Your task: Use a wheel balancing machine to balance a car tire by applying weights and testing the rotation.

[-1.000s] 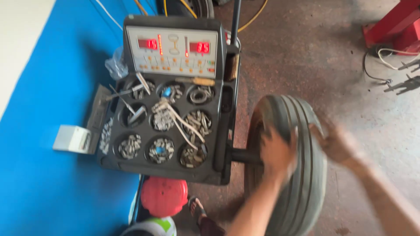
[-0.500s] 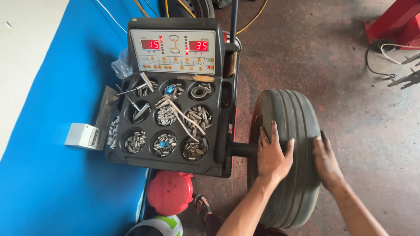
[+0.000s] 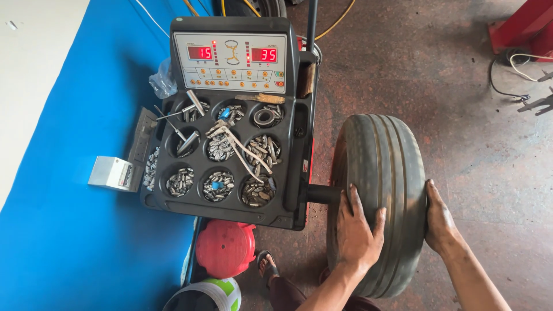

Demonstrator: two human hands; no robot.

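Note:
A worn black tyre (image 3: 383,167) is mounted upright on the shaft (image 3: 324,194) of a wheel balancing machine (image 3: 230,115). My left hand (image 3: 357,230) lies flat on the tyre's tread near its left shoulder, fingers spread. Against the tyre's right sidewall presses my right hand (image 3: 440,222). Both hands are grimy and clasp the tyre between them. The machine's panel (image 3: 230,62) shows two red lit readouts. Below it, a black tray (image 3: 173,198) has round cups holding several metal wheel weights and pliers (image 3: 239,147).
A blue wall (image 3: 75,173) runs along the left with a small white box (image 3: 109,173) on it. A red stool (image 3: 226,249) and a white bucket (image 3: 210,295) stand below the machine. My sandalled foot (image 3: 266,266) is beside them. Cables (image 3: 518,63) and a red post (image 3: 521,26) lie at the far right.
A second ago my hands were blurred and moving over the tyre. They have settled on the tread and sidewall, and the tyre now looks still.

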